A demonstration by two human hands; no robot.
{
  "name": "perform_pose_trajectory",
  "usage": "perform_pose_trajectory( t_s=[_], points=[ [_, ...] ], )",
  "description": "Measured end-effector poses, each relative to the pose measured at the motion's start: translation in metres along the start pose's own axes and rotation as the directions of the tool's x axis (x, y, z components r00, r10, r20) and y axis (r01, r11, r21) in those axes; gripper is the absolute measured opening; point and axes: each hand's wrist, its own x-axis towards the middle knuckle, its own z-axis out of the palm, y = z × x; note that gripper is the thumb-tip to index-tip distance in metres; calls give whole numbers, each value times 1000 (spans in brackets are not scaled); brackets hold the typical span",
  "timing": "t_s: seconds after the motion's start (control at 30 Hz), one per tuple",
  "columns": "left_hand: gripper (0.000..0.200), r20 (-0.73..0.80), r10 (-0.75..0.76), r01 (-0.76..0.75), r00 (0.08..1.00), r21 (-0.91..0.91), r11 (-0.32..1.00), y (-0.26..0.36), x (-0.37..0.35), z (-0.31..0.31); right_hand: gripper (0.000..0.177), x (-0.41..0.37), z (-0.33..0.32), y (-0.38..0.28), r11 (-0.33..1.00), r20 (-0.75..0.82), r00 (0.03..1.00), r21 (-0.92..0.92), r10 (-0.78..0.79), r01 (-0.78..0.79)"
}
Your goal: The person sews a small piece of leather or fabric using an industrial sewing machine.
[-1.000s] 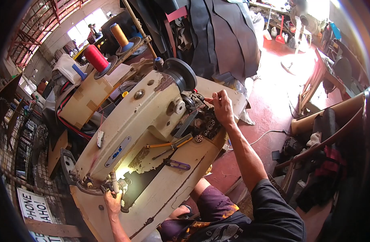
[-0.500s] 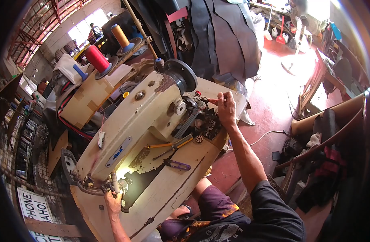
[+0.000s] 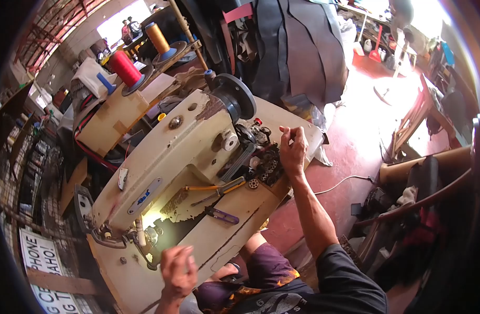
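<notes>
A cream sewing machine point(image 3: 164, 144) with worn paint stands on a worn table point(image 3: 240, 220). My left hand point(image 3: 178, 272) is raised in front of the lit needle area, apart from the machine, fingers curled and slightly blurred. Over the far right part of the table, my right hand point(image 3: 294, 149) has its fingers bent in a pinch beside a heap of bobbins and small parts point(image 3: 266, 165). What either hand holds, if anything, is not visible. Between the hands lie a tool with a grey and yellow handle point(image 3: 231, 186) and purple-handled thread snips point(image 3: 222, 215).
A red thread cone point(image 3: 126, 69) and an orange thread cone point(image 3: 159, 39) stand behind the machine. Dark leather sheets point(image 3: 302, 57) hang at the back. A white cable point(image 3: 344, 180) crosses the red floor on the right. A printed sign point(image 3: 38, 256) is at lower left.
My left hand has left the needle area and moved right and toward me. My right hand stays by the bobbins with its fingers bent. The view has shifted slightly.
</notes>
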Motion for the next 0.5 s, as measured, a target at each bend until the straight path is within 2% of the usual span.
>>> perform_pose_trajectory(
  t_s=[0.07, 0.13, 0.17, 0.2, 0.23, 0.27, 0.3, 0.37, 0.47, 0.5],
  points=[
    [32, 16, 238, -234, 971, -121, 965, 32, 73, 17, 19, -2, 0, 3, 1000, 12, 1000, 0, -25, 25],
    [39, -40, 331, -333, 943, -186, 924, 50, 143, 54, 18, -4, -2, 3, 1000, 15, 1000, -22, 10, -10],
    [37, -37, 307, -309, 951, -188, 932, 56, 175, 80, 18, -4, -1, 3, 999, 14, 1000, -31, 27, -27],
    [37, 69, 259, -247, 963, -151, 957, 55, 206, 107, 18, -5, 0, 7, 1000, -10, 1000, -22, -20, 20],
    [36, 170, 201, -184, 965, -108, 977, 50, 230, 137, 18, -5, -2, 7, 1000, -15, 1000, -18, 3, -3],
    [36, 217, 253, -288, 943, 149, 946, 38, 248, 176, 19, -5, -2, 4, 1000, -16, 1000, -11, 24, -24],
    [36, 280, 280, -376, 918, 395, 838, 28, 263, 208, 19, -4, -1, 0, 999, -15, 999, 3, 42, -42],
    [35, 309, -46, -79, 950, 381, 921, 29, 287, 237, 19, -2, -6, -10, 993, 39, 994, -65, 103, -100],
    [24, 474, -198, 57, 858, 295, 954, 18, 309, 253, 20, -2, -3, 1, 998, 72, 996, 28, 56, -59],
    [19, 429, -100, -36, 898, 297, 954, 20, 307, 245, 20, -2, -4, -4, 997, 86, 993, 10, 80, -81]
  ],
)
